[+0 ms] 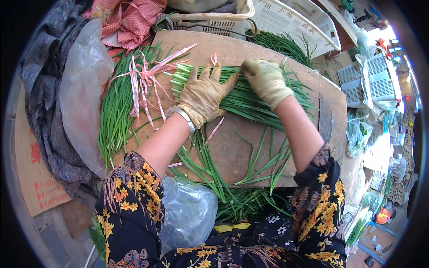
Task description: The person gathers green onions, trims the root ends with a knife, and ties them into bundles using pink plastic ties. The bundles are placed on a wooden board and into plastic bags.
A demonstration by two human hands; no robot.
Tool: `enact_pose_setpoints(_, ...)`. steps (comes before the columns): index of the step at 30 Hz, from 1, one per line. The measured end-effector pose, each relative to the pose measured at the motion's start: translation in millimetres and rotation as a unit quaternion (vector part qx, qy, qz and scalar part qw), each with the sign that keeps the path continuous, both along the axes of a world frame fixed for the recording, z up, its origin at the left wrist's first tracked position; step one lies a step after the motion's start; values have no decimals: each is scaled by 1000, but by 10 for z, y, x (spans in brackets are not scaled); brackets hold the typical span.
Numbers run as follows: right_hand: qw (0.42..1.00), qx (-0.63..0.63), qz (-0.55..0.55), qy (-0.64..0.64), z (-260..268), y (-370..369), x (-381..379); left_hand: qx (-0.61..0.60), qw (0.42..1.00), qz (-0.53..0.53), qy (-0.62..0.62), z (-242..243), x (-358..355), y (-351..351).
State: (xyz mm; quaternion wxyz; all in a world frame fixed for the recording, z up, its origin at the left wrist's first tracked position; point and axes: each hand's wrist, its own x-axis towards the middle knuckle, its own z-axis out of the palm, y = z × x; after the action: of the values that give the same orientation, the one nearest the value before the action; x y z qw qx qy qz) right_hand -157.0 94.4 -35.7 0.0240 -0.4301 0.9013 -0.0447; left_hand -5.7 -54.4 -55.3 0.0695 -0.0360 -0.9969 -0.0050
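Note:
A bundle of garlic chives [254,102] lies across the wooden board [234,147], its pale cut ends to the left. My left hand [205,92], in a stained rubber glove, rests spread on the bundle near those ends. My right hand [266,78], also gloved, is at the bundle's upper edge with fingers curled; whether it grips any leaves is hidden. A pink tie strip [213,59] sticks up beyond my left fingertips, and another strip end [216,128] shows below the bundle. Loose chives [207,160] are scattered nearer my body.
More chives [119,104] lie at the left under pink plastic ties [144,72]. A clear plastic bag [85,90] and dark cloth [50,90] are farther left. White plastic crates [291,25] and another chive pile [281,45] stand beyond the board. A plastic bag [189,211] is near my lap.

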Motion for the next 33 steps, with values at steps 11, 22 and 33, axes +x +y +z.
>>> enact_pose_setpoints(11, 861, -288, -190, -373, 1417, 2018, 13, 10, 1000, -2, -23, 7, -24, 11)
enact_pose_setpoints(22, 940, 148, -287, -115, -7, 321, -1237, 4, 1000, 12, -26, 48, -69, 68)
enact_pose_setpoints(33, 951, -153, -246, 106, 410, 2338, -2430, -17, 999, 31, -21, -36, -51, 50)
